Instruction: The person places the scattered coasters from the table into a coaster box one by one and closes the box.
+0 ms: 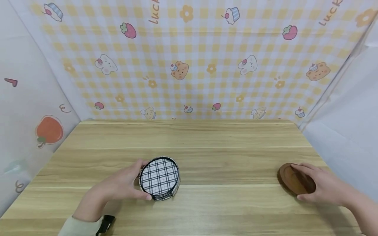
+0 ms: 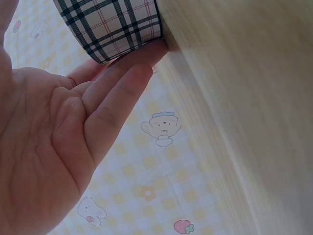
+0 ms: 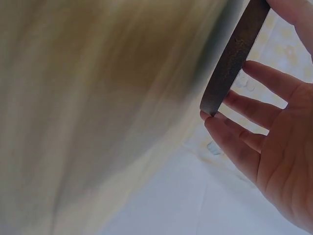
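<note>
On the left side of the wooden table, my left hand (image 1: 125, 183) grips a round box (image 1: 160, 177) covered in black-and-white plaid, thumb at its near side and fingers at its far side. In the left wrist view, the box's plaid side wall (image 2: 115, 24) shows thin red lines, and fingertips touch its lower edge. Over at the right, my right hand (image 1: 325, 185) holds a round brown wooden disc (image 1: 295, 180) by its rim, between thumb and fingers. The right wrist view shows the disc (image 3: 234, 58) edge-on; whether it touches the table cannot be told.
The wood-grain table (image 1: 224, 157) stretches between both hands. Behind it hangs a yellow checked cloth (image 1: 200, 42) with cartoon prints. White cloth walls close off the left (image 1: 26, 98) and right (image 1: 348, 118) sides.
</note>
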The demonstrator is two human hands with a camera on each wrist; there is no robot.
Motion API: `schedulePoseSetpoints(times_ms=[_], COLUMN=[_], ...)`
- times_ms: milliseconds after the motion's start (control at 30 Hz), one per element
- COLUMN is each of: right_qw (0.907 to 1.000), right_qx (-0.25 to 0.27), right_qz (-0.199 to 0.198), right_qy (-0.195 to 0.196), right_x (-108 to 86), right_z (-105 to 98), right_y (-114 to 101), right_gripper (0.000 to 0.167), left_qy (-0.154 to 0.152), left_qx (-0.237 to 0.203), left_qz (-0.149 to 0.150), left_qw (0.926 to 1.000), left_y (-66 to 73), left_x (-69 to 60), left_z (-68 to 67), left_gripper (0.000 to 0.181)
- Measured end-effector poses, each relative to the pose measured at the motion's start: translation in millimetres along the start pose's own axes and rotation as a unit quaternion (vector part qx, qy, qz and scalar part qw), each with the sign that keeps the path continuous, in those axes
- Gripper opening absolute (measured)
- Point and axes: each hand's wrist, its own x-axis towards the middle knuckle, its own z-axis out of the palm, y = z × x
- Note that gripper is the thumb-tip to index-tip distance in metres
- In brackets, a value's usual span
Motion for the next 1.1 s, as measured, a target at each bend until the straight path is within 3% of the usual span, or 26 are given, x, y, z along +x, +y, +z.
schedulePoseSetpoints(times_ms=[500, 1100], right_qw=[0.9999, 0.9982], right_qx=[0.009, 0.003], right_qz=[-0.008, -0.058], right_qy=[-0.009, -0.012], right_x=[31.4, 77.6], right_z=[-10.5, -16.6], right_y=[-34.1, -85.6], right_gripper=[0.093, 0.086], left_qy=[0.000, -0.003], left_qx=[-0.005, 0.004], left_qz=[0.007, 0.000], left_qw=[1.0000, 1.0000], left_y=[-2.6, -0.9], left_x=[0.8, 1.2], left_z=[1.6, -1.1], left_gripper=[0.099, 0.102])
